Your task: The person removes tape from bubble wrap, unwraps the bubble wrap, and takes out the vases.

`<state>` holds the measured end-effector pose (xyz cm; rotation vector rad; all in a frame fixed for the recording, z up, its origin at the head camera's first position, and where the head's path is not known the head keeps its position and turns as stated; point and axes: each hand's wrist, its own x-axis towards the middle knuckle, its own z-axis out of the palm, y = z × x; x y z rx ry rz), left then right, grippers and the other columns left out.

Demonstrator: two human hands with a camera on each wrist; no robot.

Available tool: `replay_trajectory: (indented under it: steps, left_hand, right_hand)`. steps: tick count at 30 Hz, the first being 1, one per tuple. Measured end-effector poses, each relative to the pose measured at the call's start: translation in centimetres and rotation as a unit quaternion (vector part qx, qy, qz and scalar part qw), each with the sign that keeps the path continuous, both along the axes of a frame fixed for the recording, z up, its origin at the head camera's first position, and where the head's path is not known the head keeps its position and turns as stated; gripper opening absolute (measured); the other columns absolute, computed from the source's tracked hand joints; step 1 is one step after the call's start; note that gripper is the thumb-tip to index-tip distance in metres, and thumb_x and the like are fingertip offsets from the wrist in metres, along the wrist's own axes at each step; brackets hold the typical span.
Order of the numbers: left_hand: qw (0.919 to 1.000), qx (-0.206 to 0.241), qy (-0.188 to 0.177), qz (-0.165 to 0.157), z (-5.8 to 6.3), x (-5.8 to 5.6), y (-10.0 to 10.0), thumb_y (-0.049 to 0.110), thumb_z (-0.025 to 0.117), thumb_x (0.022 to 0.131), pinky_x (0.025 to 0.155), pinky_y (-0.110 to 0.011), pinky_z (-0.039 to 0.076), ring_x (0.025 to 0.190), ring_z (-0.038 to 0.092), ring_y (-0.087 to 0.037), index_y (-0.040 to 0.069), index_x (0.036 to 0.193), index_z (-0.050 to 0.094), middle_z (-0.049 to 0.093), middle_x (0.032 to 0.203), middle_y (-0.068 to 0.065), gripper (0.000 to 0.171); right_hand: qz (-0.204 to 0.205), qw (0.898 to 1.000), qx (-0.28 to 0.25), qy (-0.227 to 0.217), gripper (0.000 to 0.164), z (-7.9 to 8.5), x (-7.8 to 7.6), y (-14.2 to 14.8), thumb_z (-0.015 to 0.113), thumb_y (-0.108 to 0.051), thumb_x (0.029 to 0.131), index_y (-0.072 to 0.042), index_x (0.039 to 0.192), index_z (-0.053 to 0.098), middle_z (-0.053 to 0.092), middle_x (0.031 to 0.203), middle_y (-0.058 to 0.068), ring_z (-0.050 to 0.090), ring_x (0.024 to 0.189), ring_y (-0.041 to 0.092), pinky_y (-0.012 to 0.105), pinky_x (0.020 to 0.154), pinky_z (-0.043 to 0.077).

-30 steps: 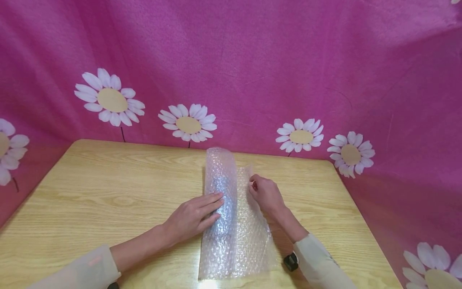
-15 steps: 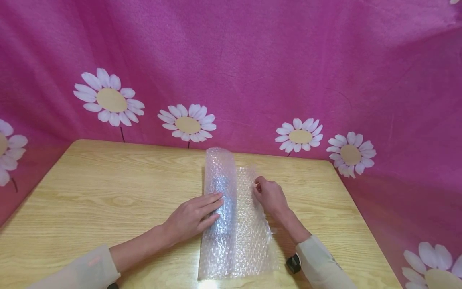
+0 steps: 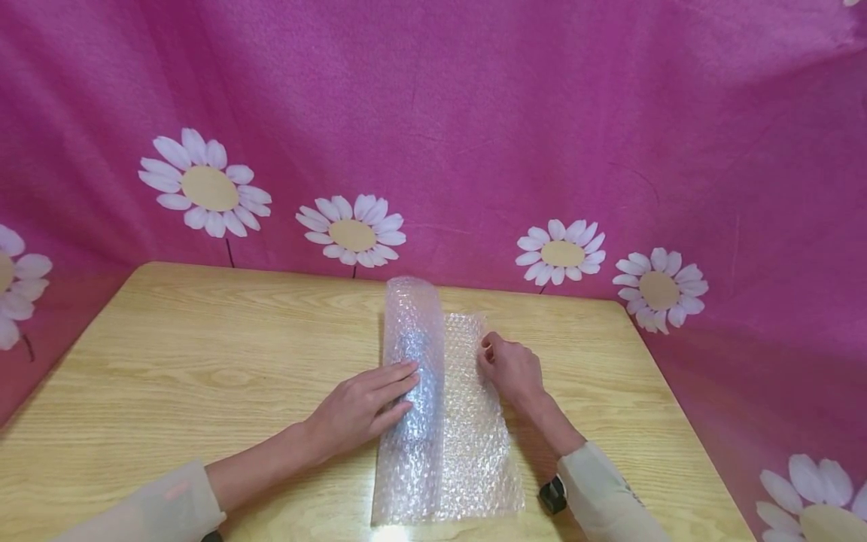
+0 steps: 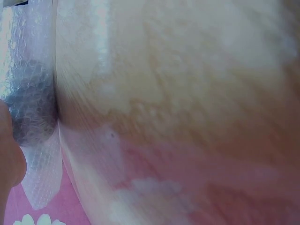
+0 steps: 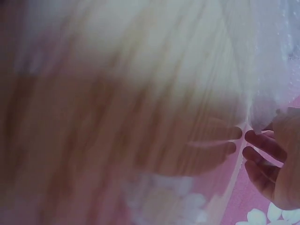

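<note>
A clear sheet of bubble wrap (image 3: 470,421) lies on the wooden table, its left part rolled around a bluish cylindrical object (image 3: 415,410). Through the layers, that object looks dark and rounded in the left wrist view; its kind is hidden by the wrap. My left hand (image 3: 359,403) rests on the roll with extended fingers, the thumb toward me. At the sheet's right edge, toward its far end, my right hand (image 3: 511,369) pinches the wrap between thumb and index finger. In the right wrist view the other fingers (image 5: 262,164) curl close over the tabletop.
The wooden table (image 3: 223,339) extends to both sides of the wrap. Behind it and along its sides hangs a magenta cloth (image 3: 433,135) printed with white daisies. The roll's far end reaches close to the table's back edge.
My right hand has moved slightly right, drawing the wrap's free edge outward, and the sheet now lies flatter and wider. My left hand has stayed on the roll.
</note>
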<state>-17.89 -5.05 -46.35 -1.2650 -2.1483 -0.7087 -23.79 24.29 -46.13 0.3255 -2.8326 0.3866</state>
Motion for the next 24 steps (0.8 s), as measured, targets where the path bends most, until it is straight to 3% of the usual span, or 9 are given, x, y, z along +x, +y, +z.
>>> replay_trajectory:
  steps: [5, 12, 16, 18, 21, 24]
  left_hand:
    - [1.0, 0.0, -0.002, 0.0, -0.1, 0.0, 0.0, 0.034, 0.05, 0.106, 0.102, -0.038, 0.047, 0.125, 0.057, -0.027, -0.002, 0.129, 0.065, 0.059, 0.137, -0.015, 0.045]
    - [0.9999, -0.005, -0.01, 0.001, -0.1, 0.1, 0.0, 0.033, 0.052, 0.105, 0.102, -0.039, 0.047, 0.126, 0.056, -0.028, -0.001, 0.13, 0.064, 0.058, 0.139, -0.015, 0.045]
    - [1.0, -0.005, -0.009, 0.001, 0.0, 0.1, 0.0, 0.034, 0.051, 0.105, 0.102, -0.039, 0.047, 0.125, 0.057, -0.027, -0.001, 0.13, 0.064, 0.058, 0.138, -0.015, 0.045]
    - [1.0, -0.003, -0.008, 0.001, 0.0, 0.1, 0.0, 0.034, 0.051, 0.105, 0.102, -0.039, 0.047, 0.125, 0.057, -0.027, -0.001, 0.13, 0.064, 0.058, 0.138, -0.015, 0.045]
    - [1.0, -0.001, -0.009, 0.001, 0.1, 0.0, 0.0, 0.034, 0.051, 0.105, 0.102, -0.038, 0.048, 0.125, 0.057, -0.027, -0.001, 0.13, 0.064, 0.058, 0.138, -0.015, 0.045]
    - [0.9999, 0.0, -0.011, 0.002, 0.1, 0.0, 0.0, 0.034, 0.051, 0.105, 0.102, -0.039, 0.048, 0.125, 0.057, -0.027, -0.001, 0.13, 0.065, 0.058, 0.138, -0.015, 0.045]
  right_hand:
    - [0.001, 1.0, 0.006, -0.006, 0.015, 0.1, 0.1, 0.2, 0.069, -0.016, 0.09, -0.007, 0.102, 0.066, 0.072, 0.082, 0.002, 0.065, 0.063, 0.02, 0.038, 0.051, 0.052]
    - [0.004, 0.999, 0.017, -0.052, 0.033, 0.7, 0.4, 0.3, 0.07, -0.016, 0.089, -0.006, 0.12, 0.064, 0.069, 0.082, 0.002, 0.057, 0.06, 0.015, 0.033, 0.046, 0.049]
    - [0.002, 0.998, 0.023, -0.058, 0.044, 1.0, 0.7, 0.1, 0.071, -0.019, 0.09, -0.009, 0.131, 0.058, 0.067, 0.084, 0.008, 0.061, 0.067, 0.025, 0.041, 0.049, 0.053]
    - [0.003, 0.998, 0.018, -0.053, 0.045, 1.2, 0.9, -0.1, 0.069, -0.022, 0.093, -0.009, 0.135, 0.055, 0.068, 0.099, 0.018, 0.065, 0.081, 0.035, 0.05, 0.055, 0.056]
    - [0.019, 0.999, 0.02, -0.025, 0.044, 1.4, 1.1, -0.3, 0.067, -0.022, 0.095, -0.007, 0.134, 0.056, 0.058, 0.126, 0.029, 0.058, 0.107, 0.05, 0.06, 0.077, 0.055]
    - [0.052, 0.998, 0.026, 0.012, 0.039, 1.8, 1.3, -0.8, 0.07, -0.019, 0.092, -0.002, 0.126, 0.06, 0.054, 0.131, 0.032, 0.049, 0.12, 0.052, 0.061, 0.099, 0.044]
